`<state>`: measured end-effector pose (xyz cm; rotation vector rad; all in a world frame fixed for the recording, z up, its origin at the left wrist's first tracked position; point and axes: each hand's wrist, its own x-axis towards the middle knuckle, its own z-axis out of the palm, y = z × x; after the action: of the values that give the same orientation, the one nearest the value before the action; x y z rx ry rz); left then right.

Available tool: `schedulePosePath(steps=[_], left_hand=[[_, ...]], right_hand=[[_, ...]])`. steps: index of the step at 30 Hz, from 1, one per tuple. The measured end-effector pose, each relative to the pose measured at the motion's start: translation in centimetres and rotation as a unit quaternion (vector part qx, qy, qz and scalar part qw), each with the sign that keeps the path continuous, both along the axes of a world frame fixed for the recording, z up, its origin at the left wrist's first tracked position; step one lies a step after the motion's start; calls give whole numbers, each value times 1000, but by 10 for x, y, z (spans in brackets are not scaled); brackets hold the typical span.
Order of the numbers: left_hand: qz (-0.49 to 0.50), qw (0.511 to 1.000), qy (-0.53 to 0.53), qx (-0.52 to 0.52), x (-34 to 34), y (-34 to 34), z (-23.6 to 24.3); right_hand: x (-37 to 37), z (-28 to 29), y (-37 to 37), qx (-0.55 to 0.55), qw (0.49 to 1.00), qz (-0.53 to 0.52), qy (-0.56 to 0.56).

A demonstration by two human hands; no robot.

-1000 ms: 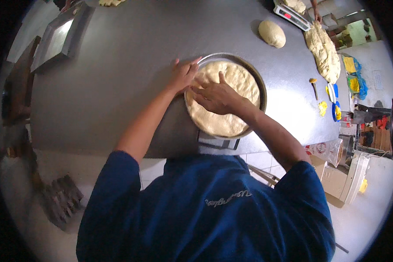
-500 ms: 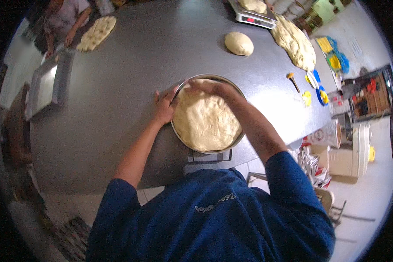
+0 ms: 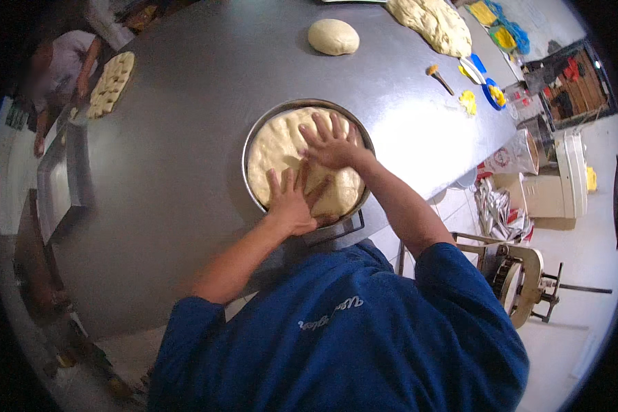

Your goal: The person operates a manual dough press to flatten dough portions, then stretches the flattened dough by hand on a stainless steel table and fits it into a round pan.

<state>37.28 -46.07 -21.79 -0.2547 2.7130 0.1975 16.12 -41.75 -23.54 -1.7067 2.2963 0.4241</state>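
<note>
Pale dough (image 3: 271, 147) fills a round metal pan (image 3: 248, 180) close to the near edge of the table. My left hand (image 3: 292, 207) lies on the near part of the dough, fingers spread and pointing away from me. On the right side of the dough rests my right hand (image 3: 333, 147), its fingers also fanned out. Both palms face down and neither hand grips anything. Finger dents mark the surface of the dough around them.
A smooth dough ball (image 3: 333, 37) and a larger dough mass (image 3: 436, 26) sit on the metal table (image 3: 178, 151). A brush (image 3: 439, 79) lies by yellow fat (image 3: 467, 102) and a blue lid (image 3: 494, 94). At left are a rectangular tray (image 3: 63, 180), flat dimpled dough (image 3: 111, 85) and another person (image 3: 68, 65).
My left hand has gone from the pan's left rim onto the near dough. My right hand has come back from the far rim and spread out. The view has shifted.
</note>
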Motion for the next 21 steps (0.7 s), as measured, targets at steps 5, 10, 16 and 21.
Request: schedulePosePath(steps=[5, 10, 16, 21], left_hand=[[40, 994, 76, 70, -4, 18, -1], [-8, 997, -25, 67, -3, 45, 16], [6, 997, -35, 74, -12, 42, 18], [10, 991, 74, 111, -3, 39, 11]], right_hand=[[-55, 32, -25, -68, 845, -142, -510], [18, 13, 19, 39, 996, 46, -59], [25, 50, -45, 22, 996, 81, -22], [29, 98, -84, 55, 981, -61, -178]])
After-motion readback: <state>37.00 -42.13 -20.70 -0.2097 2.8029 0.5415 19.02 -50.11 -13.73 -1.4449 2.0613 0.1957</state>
